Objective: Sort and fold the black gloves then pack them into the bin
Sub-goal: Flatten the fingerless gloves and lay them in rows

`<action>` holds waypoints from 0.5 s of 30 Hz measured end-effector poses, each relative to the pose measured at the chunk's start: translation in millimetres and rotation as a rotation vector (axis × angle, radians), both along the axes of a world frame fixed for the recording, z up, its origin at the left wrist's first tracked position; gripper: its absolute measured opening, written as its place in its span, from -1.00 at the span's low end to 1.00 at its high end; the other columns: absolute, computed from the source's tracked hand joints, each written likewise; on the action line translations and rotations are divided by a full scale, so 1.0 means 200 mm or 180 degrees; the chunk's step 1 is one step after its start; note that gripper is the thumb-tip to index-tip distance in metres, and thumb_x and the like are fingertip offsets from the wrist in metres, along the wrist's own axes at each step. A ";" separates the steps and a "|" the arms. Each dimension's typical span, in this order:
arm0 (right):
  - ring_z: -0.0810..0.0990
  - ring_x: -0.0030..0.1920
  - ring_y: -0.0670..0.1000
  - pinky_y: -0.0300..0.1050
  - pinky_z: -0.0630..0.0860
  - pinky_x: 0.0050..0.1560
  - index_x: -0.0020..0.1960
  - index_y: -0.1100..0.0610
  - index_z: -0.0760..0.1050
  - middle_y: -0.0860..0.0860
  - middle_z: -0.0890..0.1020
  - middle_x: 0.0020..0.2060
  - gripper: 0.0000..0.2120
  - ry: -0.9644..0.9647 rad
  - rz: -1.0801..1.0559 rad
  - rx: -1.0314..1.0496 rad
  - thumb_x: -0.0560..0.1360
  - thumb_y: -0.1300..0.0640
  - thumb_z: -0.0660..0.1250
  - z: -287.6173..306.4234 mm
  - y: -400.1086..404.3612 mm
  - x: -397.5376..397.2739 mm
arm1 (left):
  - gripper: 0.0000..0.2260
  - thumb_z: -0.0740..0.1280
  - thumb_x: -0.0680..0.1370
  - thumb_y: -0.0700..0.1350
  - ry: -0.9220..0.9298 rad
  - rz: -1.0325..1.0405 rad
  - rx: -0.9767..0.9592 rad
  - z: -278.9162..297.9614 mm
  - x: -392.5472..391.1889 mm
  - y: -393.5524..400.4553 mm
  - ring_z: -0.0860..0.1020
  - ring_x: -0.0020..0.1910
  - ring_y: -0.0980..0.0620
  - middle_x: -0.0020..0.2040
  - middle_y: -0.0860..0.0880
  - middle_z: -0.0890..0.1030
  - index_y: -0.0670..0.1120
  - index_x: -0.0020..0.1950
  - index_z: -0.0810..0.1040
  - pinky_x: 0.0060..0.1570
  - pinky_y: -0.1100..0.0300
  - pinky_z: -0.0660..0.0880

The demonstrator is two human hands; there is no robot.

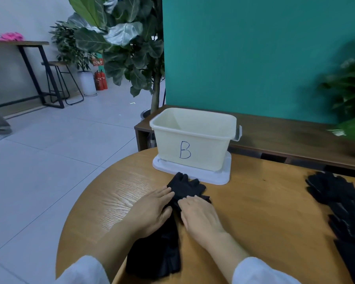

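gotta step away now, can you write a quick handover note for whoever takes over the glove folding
Left hand: flat, fingers straight, pressing on the black gloves in front.
Right hand: flat, palm down, fingers on the same gloves.
Those gloves lie stretched from near the table edge towards the bin, their fingertips just short of the white lid the bin stands on.
Bin marked B: no gloves show inside, though its floor is hidden.
A pile of unsorted black gloves sits at the right of the table.
Done: the front gloves laid out. Left: fold them, pack them, then work through the pile.
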State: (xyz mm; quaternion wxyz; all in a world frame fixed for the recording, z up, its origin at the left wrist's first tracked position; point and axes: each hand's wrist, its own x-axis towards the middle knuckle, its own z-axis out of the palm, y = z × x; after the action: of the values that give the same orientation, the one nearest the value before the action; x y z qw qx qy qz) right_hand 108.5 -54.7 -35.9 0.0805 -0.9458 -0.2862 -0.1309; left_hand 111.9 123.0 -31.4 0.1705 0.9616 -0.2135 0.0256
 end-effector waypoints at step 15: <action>0.54 0.19 0.10 0.08 0.47 0.16 0.17 0.16 0.55 0.08 0.63 0.10 -0.72 0.0257 -0.0170 -0.0024 0.59 0.22 0.12 0.23 -0.62 -0.30 | -0.72 0.22 0.55 -0.01 -0.0826 -0.0624 0.0065 0.15 -0.27 -0.38 0.64 0.06 -0.01 0.01 0.01 0.70 -0.09 0.08 0.64 0.09 0.09 0.58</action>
State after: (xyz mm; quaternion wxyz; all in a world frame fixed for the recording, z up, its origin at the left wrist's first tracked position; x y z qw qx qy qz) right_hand 47.8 -178.2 10.6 0.0848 -0.9579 -0.2578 -0.0936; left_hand 58.8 47.8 -1.0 0.1335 0.9265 -0.3268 0.1306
